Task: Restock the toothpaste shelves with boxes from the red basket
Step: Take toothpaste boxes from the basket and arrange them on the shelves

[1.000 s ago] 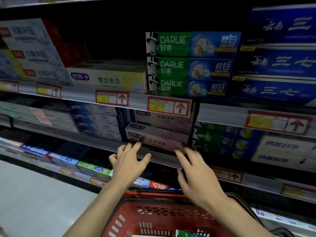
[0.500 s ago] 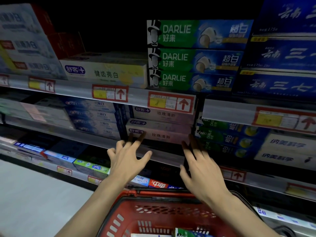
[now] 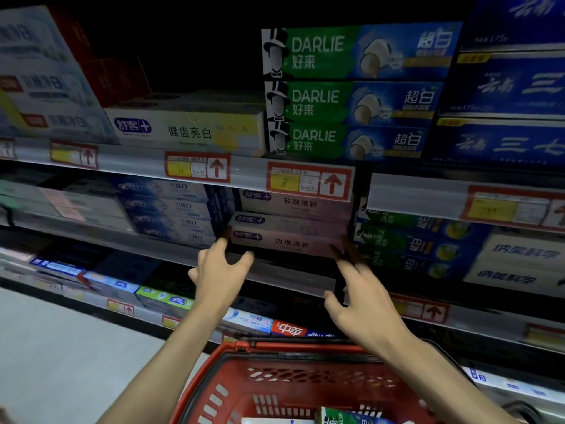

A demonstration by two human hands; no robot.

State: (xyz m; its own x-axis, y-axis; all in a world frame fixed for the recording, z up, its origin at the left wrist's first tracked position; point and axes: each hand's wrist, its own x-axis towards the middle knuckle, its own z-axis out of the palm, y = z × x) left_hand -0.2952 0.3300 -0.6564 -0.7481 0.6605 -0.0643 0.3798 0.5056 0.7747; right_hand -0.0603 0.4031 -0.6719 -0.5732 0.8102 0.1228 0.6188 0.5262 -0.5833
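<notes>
A stack of pink toothpaste boxes (image 3: 290, 240) lies on the middle shelf. My left hand (image 3: 218, 270) reaches up with fingers spread, its fingertips touching the left end of the lowest pink box. My right hand (image 3: 360, 295) is open too, fingers straight, tips at the box's right end. Neither hand holds anything. The red basket (image 3: 275, 390) hangs below my forearms at the bottom of the view, and a green toothpaste box (image 3: 342, 417) shows inside it.
Green Darlie boxes (image 3: 351, 96) and blue boxes (image 3: 504, 87) fill the shelf above. A white box (image 3: 189, 130) lies to their left. More Darlie boxes (image 3: 406, 243) stand right of the pink stack, blue-white boxes (image 3: 171, 209) left of it. Grey floor (image 3: 61, 362) is at lower left.
The pink box has slid back onto the shelf under the stack. Both hands stay at its ends and have spread slightly apart; the view moved closer.
</notes>
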